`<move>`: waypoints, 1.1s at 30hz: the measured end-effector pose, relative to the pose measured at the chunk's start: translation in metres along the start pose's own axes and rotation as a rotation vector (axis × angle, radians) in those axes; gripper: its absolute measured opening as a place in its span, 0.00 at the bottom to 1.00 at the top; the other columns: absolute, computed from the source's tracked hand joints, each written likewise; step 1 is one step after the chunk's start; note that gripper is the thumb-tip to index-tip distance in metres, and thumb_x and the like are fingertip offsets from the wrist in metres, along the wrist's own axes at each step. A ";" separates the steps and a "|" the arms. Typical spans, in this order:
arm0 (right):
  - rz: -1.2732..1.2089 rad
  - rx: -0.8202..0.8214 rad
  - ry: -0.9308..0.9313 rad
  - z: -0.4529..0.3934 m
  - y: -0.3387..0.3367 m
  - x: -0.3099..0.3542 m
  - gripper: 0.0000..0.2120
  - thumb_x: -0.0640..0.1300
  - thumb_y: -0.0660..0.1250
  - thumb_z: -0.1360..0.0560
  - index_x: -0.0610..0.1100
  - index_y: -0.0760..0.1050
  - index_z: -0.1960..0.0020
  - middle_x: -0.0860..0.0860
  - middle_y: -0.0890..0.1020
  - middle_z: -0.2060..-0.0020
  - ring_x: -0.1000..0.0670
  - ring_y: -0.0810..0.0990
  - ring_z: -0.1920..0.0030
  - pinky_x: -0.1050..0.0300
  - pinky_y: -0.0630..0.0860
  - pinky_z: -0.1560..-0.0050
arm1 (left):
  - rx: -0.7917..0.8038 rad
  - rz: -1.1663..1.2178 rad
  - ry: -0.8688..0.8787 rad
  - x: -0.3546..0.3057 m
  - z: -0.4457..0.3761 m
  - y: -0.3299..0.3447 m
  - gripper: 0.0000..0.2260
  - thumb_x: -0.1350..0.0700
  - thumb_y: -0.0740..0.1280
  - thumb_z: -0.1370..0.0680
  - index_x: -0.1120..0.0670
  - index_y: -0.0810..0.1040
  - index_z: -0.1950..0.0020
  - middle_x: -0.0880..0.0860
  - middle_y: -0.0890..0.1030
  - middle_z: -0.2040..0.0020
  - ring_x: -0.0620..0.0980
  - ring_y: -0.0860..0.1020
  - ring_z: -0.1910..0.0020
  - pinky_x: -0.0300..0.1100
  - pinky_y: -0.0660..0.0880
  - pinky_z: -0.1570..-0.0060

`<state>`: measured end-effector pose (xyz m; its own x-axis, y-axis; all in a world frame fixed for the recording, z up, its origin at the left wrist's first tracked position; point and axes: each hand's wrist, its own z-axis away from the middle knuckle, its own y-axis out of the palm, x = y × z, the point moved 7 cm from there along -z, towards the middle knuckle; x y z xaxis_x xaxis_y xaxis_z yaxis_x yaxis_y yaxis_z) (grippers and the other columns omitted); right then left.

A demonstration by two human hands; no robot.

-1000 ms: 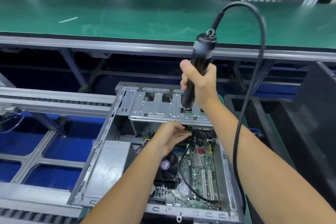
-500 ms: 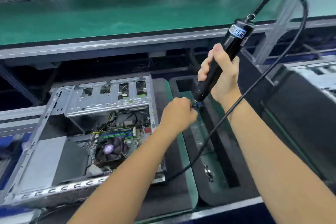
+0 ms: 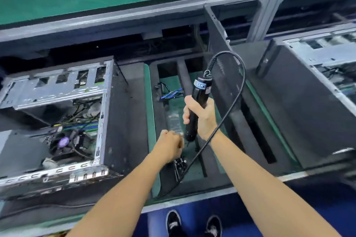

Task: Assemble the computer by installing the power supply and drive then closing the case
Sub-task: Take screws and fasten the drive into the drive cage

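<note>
Head view: electric screwdriver (image 3: 199,102) held upright in right hand (image 3: 202,115)'s closed grip, bit just beside left hand (image 3: 170,145), fingers curled, contents unseen, open computer case (image 3: 57,117) well left.

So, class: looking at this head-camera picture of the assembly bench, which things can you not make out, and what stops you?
- Driver bit: head view, tip of the electric screwdriver sits behind the left hand, blurred.
- Whether the left hand pinches a screw: fingers curled away from the camera.
- Small dark parts in the tray: too small and blurred to identify.
- Second case: cut off by the right edge.

Head view, steeply down, close.
</note>
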<state>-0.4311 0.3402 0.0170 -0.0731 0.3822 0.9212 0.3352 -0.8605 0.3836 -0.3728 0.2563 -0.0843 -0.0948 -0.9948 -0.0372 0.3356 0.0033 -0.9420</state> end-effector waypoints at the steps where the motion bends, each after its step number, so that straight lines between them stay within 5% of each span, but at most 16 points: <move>1: -0.001 -0.002 0.016 0.000 -0.002 -0.006 0.17 0.50 0.72 0.31 0.44 0.70 0.72 0.43 0.71 0.77 0.47 0.67 0.78 0.57 0.67 0.72 | 0.038 -0.102 0.026 -0.004 -0.002 0.009 0.09 0.57 0.61 0.25 0.49 0.81 0.54 0.49 0.81 0.52 0.50 0.75 0.47 0.45 0.62 0.42; 6: 0.061 0.004 0.058 -0.003 -0.012 -0.022 0.20 0.50 0.71 0.30 0.37 0.68 0.69 0.41 0.70 0.76 0.46 0.68 0.77 0.57 0.68 0.73 | 0.191 -0.425 0.214 -0.032 -0.012 0.045 0.10 0.57 0.60 0.21 0.55 0.76 0.41 0.53 0.80 0.46 0.54 0.78 0.47 0.47 0.64 0.46; 10: 0.062 -0.009 0.075 -0.009 -0.021 -0.026 0.20 0.50 0.71 0.30 0.36 0.68 0.68 0.40 0.70 0.74 0.46 0.68 0.77 0.57 0.69 0.73 | 0.220 -0.219 0.140 -0.037 -0.022 0.058 0.12 0.64 0.60 0.23 0.61 0.73 0.39 0.59 0.78 0.44 0.60 0.79 0.49 0.49 0.72 0.57; 13: 0.068 -0.011 0.077 -0.013 -0.025 -0.029 0.21 0.51 0.71 0.30 0.35 0.69 0.69 0.41 0.71 0.75 0.46 0.69 0.77 0.57 0.69 0.72 | 0.253 -0.141 0.151 -0.045 -0.027 0.071 0.14 0.66 0.60 0.22 0.63 0.72 0.37 0.62 0.76 0.41 0.62 0.77 0.45 0.52 0.76 0.49; 17: 0.067 -0.005 0.093 -0.015 -0.028 -0.032 0.23 0.50 0.71 0.30 0.33 0.67 0.68 0.41 0.71 0.75 0.46 0.69 0.77 0.57 0.69 0.73 | 0.294 -0.117 0.150 -0.049 -0.031 0.086 0.15 0.66 0.63 0.23 0.63 0.71 0.36 0.63 0.75 0.40 0.63 0.75 0.42 0.54 0.74 0.43; 27: 0.092 0.013 0.063 -0.017 -0.028 -0.026 0.22 0.50 0.71 0.29 0.35 0.68 0.69 0.40 0.71 0.75 0.46 0.69 0.76 0.57 0.70 0.72 | 0.369 0.198 0.085 -0.051 -0.028 0.081 0.07 0.67 0.63 0.27 0.61 0.75 0.51 0.63 0.77 0.51 0.62 0.79 0.53 0.48 0.75 0.58; 33: 0.095 0.015 0.066 -0.015 -0.025 -0.027 0.24 0.51 0.72 0.29 0.32 0.66 0.67 0.41 0.70 0.75 0.45 0.69 0.76 0.56 0.70 0.72 | 0.319 0.349 -0.011 -0.057 -0.022 0.092 0.07 0.65 0.61 0.24 0.64 0.75 0.49 0.64 0.78 0.50 0.63 0.78 0.51 0.43 0.67 0.60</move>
<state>-0.4513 0.3465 -0.0167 -0.1018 0.2760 0.9558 0.3575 -0.8864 0.2941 -0.3572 0.3159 -0.1759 0.0839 -0.9409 -0.3282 0.6174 0.3076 -0.7240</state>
